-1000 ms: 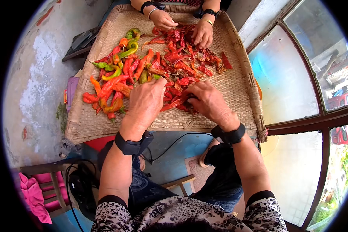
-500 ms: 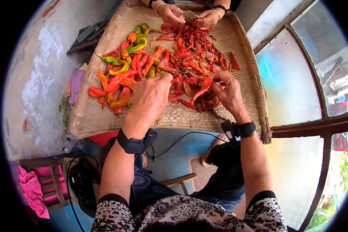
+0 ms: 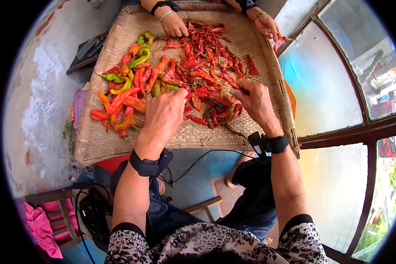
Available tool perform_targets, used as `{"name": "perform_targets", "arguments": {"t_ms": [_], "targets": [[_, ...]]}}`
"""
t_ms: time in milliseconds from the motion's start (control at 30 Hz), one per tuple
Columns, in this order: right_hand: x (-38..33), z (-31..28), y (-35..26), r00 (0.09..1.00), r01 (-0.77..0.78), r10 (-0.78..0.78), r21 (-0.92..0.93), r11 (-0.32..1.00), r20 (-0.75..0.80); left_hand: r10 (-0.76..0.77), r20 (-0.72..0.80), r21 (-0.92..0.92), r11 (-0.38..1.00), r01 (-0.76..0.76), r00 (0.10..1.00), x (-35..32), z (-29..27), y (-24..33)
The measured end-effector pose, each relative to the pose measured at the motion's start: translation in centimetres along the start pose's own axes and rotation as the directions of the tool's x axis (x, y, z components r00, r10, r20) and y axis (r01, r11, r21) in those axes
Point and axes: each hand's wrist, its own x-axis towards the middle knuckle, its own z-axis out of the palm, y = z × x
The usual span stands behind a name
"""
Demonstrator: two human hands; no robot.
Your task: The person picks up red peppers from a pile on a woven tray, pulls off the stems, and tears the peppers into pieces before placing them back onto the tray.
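Note:
A woven tray (image 3: 198, 141) holds fresh peppers on its left and a pile of dried red chili peppers (image 3: 207, 37) across its middle. My left hand (image 3: 163, 115) is closed at the pile's near left side, fingertips pressed together; what they pinch, if anything, is hidden. My right hand (image 3: 258, 105) is closed at the pile's right side, thumb and forefinger at the end of a red chili pepper (image 3: 227, 79). Nearest my left hand lie red peppers (image 3: 124, 97), with green and yellow ones (image 3: 141, 55) farther off.
Across the tray, a co-worker's hand (image 3: 175, 25) touches the pile; their other hand (image 3: 268, 26) reaches over the right rim, a red piece below it. A window (image 3: 323, 83) stands close on the right, a wall (image 3: 44, 101) on the left. A cable (image 3: 202, 154) runs below the tray.
The red pepper that hung from my right hand is no longer held up there. The co-worker's hands have parted, one to the pile, one past the right rim. The tray appears shifted left in view.

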Motion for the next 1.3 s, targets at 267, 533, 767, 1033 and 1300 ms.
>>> {"name": "perform_targets", "arguments": {"t_ms": [267, 533, 767, 1033, 1300], "targets": [[-1.1, -2.9, 4.1, 0.895, -0.088, 0.019, -0.136, 0.987, -0.445, 0.030, -0.035, 0.024, 0.999, -0.030, 0.999, -0.4, 0.8, -0.2], [-1.7, -4.7, 5.4, 0.836, -0.293, -0.149, -0.658, 0.694, -0.529, 0.014, -0.026, 0.007, 1.000, -0.014, 1.000, -0.1, -0.1, -0.2], [-1.9, 3.9, -0.1, 0.977, 0.213, -0.204, -0.300, 0.930, 0.061, 0.008, -0.028, 0.006, 1.000, -0.008, 1.000, -0.6, 0.1, -0.8], [0.1, 3.8, 0.8, 0.987, 0.143, -0.142, -0.008, 0.990, 0.070, 0.002, -0.034, 0.002, 1.000, -0.002, 0.999, -0.8, -0.8, -0.8], [-0.6, 1.3, 0.5, 0.994, -0.022, 0.039, 0.164, 0.986, -0.103, 0.004, -0.031, 0.016, 1.000, -0.003, 0.999, -0.8, -0.6, -0.8]]}}
